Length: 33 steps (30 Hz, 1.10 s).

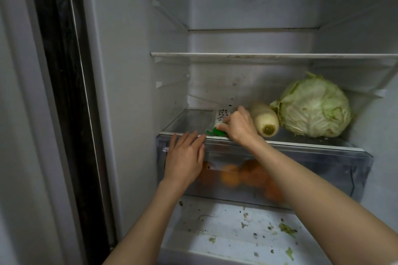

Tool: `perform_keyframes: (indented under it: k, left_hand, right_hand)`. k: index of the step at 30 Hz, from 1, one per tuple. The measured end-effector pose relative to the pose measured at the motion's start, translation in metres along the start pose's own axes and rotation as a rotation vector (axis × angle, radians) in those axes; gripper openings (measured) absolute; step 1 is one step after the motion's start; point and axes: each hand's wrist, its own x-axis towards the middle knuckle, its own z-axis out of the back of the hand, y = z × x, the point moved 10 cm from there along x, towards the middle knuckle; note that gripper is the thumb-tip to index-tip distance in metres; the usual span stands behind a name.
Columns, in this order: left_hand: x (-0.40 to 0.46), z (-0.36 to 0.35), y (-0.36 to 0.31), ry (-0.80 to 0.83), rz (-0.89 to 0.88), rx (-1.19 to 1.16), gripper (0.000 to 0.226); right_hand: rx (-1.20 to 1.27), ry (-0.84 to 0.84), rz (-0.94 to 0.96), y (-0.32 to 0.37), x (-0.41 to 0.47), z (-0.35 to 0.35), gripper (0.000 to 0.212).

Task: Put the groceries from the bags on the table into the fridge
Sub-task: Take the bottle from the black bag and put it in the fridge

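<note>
on fridge shelf (301, 139) | right hand (239, 125) clamped on packet (219, 117) | left hand (185, 157) fingers apart

My right hand (239, 125) grips a white packet with a green end (218, 123) lying on the lowest glass shelf (187, 121) of the fridge, just left of a white radish (264, 122) and a cabbage (314, 108) that touch each other. My left hand (185, 157) lies flat, fingers spread, against the front of the clear drawer (323, 170) below, through which blurred orange fruit (243, 175) shows. Green scraps (287, 229) litter the white surface beneath the drawer.
</note>
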Motion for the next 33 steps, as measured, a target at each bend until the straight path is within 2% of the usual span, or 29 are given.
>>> perform_keyframes:
  k: [4, 10, 13, 16, 22, 24, 30, 33]
  left_hand:
    - [0.0, 0.001, -0.001, -0.003, -0.008, -0.019, 0.042]
    - [0.006, -0.006, 0.0, 0.18, 0.009, 0.045, 0.045]
    - [0.007, -0.011, 0.001, 0.285, 0.01, 0.074, 0.048]
    - [0.003, -0.013, 0.001, 0.359, 0.013, 0.087, 0.051]
    - [-0.01, -0.003, -0.001, 0.429, 0.023, 0.164, 0.061]
    - [-0.016, 0.012, -0.01, 0.396, 0.008, 0.202, 0.063]
    - [-0.05, 0.07, -0.057, 0.163, -0.035, 0.221, 0.063]
    - [-0.095, 0.082, -0.076, 0.137, -0.008, 0.207, 0.063]
  right_hand:
    - [-0.034, 0.065, -0.001, 0.004, 0.005, -0.008, 0.034]
    - [-0.208, 0.327, 0.03, 0.009, -0.003, -0.028, 0.062]
    - [-0.242, 0.362, 0.072, 0.011, -0.012, -0.026, 0.065]
    - [-0.238, 0.311, 0.139, 0.013, -0.029, -0.019, 0.063]
    - [-0.305, 0.055, 0.248, 0.008, -0.072, 0.022, 0.067]
    - [-0.338, 0.015, 0.254, 0.005, -0.088, 0.035, 0.069]
    - [-0.348, -0.031, 0.26, -0.001, -0.146, 0.058, 0.074]
    - [-0.295, -0.024, 0.283, -0.005, -0.192, 0.06, 0.073]
